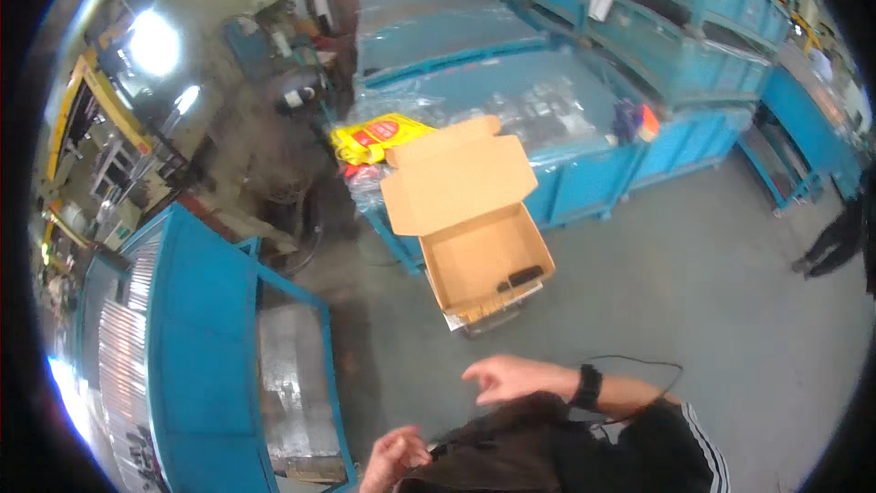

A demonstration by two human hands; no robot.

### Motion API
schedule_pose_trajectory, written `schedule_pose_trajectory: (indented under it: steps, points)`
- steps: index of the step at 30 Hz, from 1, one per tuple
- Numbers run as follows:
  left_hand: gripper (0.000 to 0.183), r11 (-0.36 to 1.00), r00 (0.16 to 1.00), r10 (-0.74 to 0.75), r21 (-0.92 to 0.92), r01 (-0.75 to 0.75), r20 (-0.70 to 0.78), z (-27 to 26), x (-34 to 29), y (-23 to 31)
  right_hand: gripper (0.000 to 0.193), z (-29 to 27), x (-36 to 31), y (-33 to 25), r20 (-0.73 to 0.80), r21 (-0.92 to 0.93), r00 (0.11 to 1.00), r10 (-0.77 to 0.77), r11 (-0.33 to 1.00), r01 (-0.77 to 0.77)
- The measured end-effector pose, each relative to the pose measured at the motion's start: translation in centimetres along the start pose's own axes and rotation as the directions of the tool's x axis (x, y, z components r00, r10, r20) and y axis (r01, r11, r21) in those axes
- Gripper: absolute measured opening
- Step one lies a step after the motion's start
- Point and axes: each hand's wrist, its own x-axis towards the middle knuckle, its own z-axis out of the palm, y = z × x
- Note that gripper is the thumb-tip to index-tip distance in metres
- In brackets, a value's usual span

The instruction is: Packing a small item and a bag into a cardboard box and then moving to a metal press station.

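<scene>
My right hand point(507, 378) is held in front of my body, palm down, index finger stretched out and the others partly bent. It holds nothing that I can see. Lower and to the left, my left hand point(396, 456) has its fingers curled in beside my dark clothing; what lies in them, if anything, is hidden. Beyond both hands and apart from them stands an open brown cardboard box point(470, 251), its lid folded back. A small black object point(521, 277) rests inside at its near right side.
Behind the box is a large blue metal bin point(575, 187) covered in clear plastic film, with a yellow and red bag point(379, 135) on it. A blue metal-framed crate point(205, 338) stands at left. Blue bins point(675, 50) are stacked back right. A person's dark-clothed leg point(838, 239) shows far right.
</scene>
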Motion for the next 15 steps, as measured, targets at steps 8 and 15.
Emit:
schedule_pose_trajectory:
  steps: [8,15]
  points:
    - [0.029,0.856,0.827,0.213,0.508,0.099,-0.521,-6.0,7.9,4.3,0.027,-18.6,-0.8,10.2,-0.317,0.750,0.868,0.382,0.661,-0.017]
    - [0.030,0.887,0.947,0.121,0.462,0.032,-0.297,-0.5,23.5,5.3,0.017,-27.7,3.6,18.1,-0.543,0.812,0.626,0.559,0.541,0.221]
